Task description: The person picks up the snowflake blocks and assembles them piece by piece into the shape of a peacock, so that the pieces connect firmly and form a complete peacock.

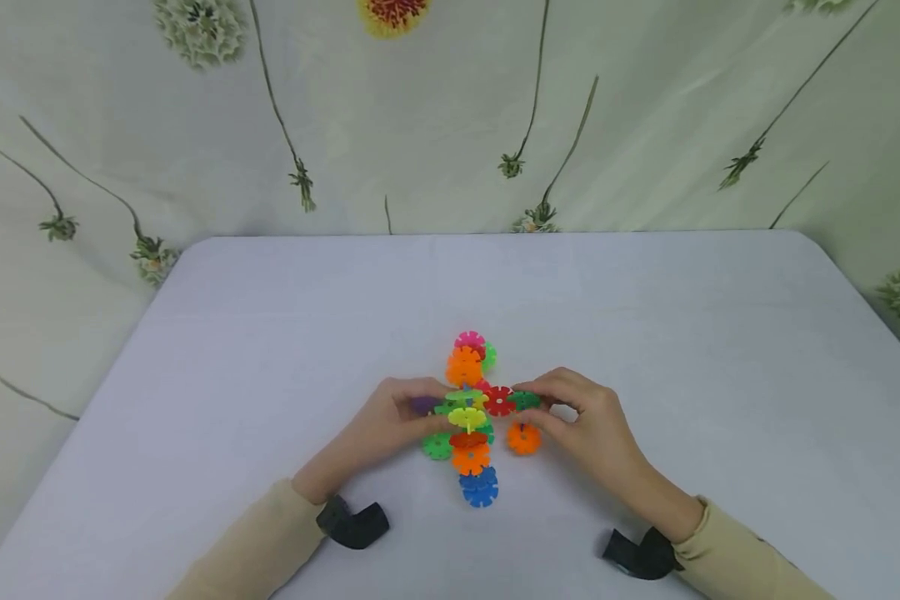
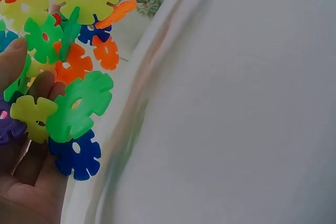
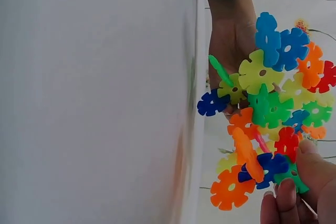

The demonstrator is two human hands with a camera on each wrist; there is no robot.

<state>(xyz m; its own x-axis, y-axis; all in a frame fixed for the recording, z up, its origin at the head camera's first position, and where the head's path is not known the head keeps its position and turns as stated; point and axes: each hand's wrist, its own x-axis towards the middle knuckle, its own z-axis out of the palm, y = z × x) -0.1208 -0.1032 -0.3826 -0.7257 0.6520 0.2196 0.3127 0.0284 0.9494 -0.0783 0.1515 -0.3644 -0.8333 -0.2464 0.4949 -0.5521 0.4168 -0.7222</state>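
Observation:
Over the white table stands a figure built from interlocking notched plastic discs point(image 1: 470, 457) in many colours. My left hand point(image 1: 386, 423) grips its left side, thumb in front, near a purple disc point(image 2: 9, 123) and a yellow disc point(image 2: 34, 116). On the other side my right hand point(image 1: 594, 421) pinches a green disc point(image 3: 292, 178) between thumb and fingers, beside a red disc point(image 1: 499, 401). An orange disc point(image 1: 523, 439) hangs below that thumb. Blue discs point(image 1: 479, 487) form the end nearest me. The figure's inner joints are partly hidden.
The figure is over the middle of a white-covered table point(image 1: 270, 317). Behind it hangs a pale cloth point(image 1: 435, 125) printed with flowers. A black strap piece point(image 1: 354, 525) sits at the left wrist, and another black strap piece point(image 1: 640, 556) at the right.

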